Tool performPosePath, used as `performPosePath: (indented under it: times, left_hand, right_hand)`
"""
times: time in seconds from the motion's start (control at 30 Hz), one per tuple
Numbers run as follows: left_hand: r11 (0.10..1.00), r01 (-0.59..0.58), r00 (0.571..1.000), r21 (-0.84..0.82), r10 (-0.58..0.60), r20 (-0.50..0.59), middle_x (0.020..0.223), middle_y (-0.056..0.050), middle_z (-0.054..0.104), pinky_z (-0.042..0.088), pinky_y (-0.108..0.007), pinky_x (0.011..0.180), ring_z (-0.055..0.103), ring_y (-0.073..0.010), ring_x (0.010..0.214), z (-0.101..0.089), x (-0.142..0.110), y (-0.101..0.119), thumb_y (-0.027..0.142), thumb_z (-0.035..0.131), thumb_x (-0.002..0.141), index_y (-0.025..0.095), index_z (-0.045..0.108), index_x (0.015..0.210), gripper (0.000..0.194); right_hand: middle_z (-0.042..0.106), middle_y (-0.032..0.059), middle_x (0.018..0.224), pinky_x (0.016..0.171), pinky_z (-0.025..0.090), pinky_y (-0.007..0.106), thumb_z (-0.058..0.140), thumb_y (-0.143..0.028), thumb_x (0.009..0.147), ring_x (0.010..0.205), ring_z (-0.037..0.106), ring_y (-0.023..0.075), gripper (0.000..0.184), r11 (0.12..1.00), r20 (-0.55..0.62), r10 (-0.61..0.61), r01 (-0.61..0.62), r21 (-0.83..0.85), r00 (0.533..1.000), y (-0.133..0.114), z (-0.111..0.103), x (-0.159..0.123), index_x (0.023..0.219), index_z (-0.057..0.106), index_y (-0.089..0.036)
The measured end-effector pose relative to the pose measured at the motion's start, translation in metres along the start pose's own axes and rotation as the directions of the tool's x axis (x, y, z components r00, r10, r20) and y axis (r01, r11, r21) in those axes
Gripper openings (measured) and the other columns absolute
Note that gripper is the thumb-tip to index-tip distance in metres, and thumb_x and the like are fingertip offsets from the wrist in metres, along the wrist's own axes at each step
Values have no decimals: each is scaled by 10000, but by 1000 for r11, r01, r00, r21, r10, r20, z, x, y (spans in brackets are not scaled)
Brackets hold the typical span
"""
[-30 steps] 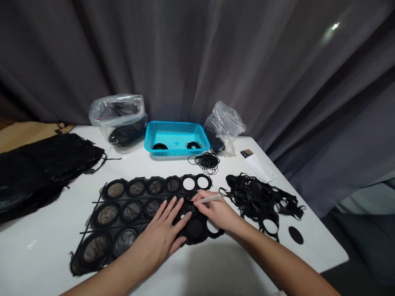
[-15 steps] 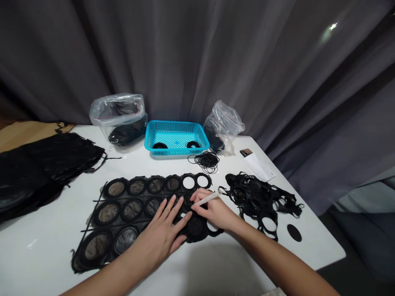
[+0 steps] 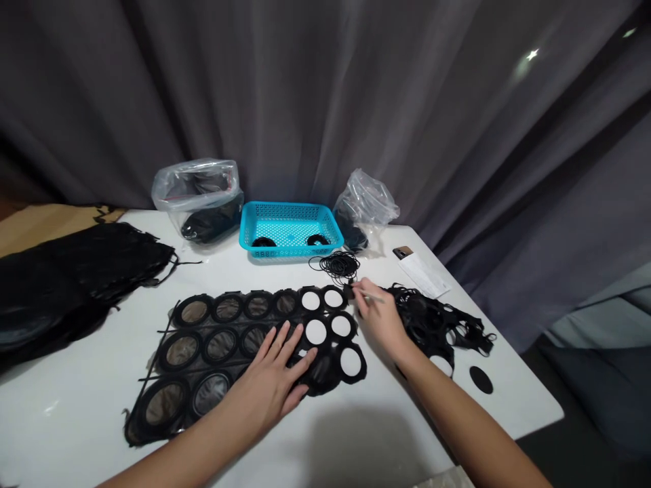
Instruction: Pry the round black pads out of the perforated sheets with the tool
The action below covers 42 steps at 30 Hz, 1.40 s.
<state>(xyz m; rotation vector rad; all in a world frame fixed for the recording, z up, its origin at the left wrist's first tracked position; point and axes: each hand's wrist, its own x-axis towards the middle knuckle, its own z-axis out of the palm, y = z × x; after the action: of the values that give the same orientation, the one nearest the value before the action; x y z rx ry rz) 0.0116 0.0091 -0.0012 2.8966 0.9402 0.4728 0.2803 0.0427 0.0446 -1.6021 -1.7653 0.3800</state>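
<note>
A black sheet (image 3: 203,320) with rows of round rings lies on the table. Its left circles are covered with a dark film, while several at the right end show white through them. My left hand (image 3: 277,366) rests flat on the sheet with fingers spread, hiding part of the lower rows. Beyond the sheet's right end, my right hand (image 3: 379,318) is closed around a slim white pen-like tool (image 3: 373,296). A small dark piece (image 3: 348,290) shows at the fingertips; whether they hold it is unclear.
A heap of black cut-out scraps (image 3: 432,318) and a black disc (image 3: 481,379) lie right. Behind are thin black rings (image 3: 340,264), a blue basket (image 3: 292,252), two clear bags (image 3: 196,196) (image 3: 369,196), and a phone (image 3: 403,252) by white paper (image 3: 424,276). More black sheets (image 3: 76,271) lie left.
My right hand has moved from the sheet up and right with the white tool. A circle that was dark beside its fingers now shows white. My left hand stays in place.
</note>
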Motion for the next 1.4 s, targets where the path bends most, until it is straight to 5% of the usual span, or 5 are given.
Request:
performPosePath:
  times: [0.13,0.37,0.9,1.2,1.4]
  left_hand:
    - [999,-51,999,-15,51,3,1596,-93,369,297,-520,1176,328,-328,1470,-13,-6,4,394,589,977,298,477,1474,518]
    - [991,-133,990,-3,133,49,1609,-133,330,280,-523,1181,344,-342,1460,-14,-31,20,409,655,935,283,466,1483,593]
    - [988,-139,988,-65,143,63,1663,-125,170,304,-566,1164,294,-373,1476,-11,-35,19,327,681,924,307,421,1508,639]
    - [987,-127,990,-94,132,42,1681,-112,49,317,-557,1162,271,-384,1483,-13,-34,20,277,666,918,301,440,1491,617]
    - [986,-113,992,-125,118,34,1680,-92,94,316,-551,1165,283,-385,1478,-13,-34,22,294,674,926,315,485,1461,568]
  right_hand:
    - [699,45,947,741,461,296,472,-297,991,795,631,192,168,991,126,43,-58,118,991,-12,-20,-15,891,583,-221]
    - [685,12,962,769,462,279,520,-208,955,883,636,176,120,966,446,-27,-93,243,895,-46,4,-76,859,590,-226]
    - [602,17,1055,830,449,294,586,-160,923,934,586,161,176,962,438,-45,-79,260,898,-46,8,-83,765,521,-202]
    - [658,129,1082,889,500,400,523,-67,912,1013,587,265,151,945,342,-292,324,-37,893,-42,28,-104,976,600,-180]
    - [667,73,955,790,480,327,419,-214,1016,864,621,206,181,999,-13,32,-32,3,999,-23,-9,-66,942,584,-205]
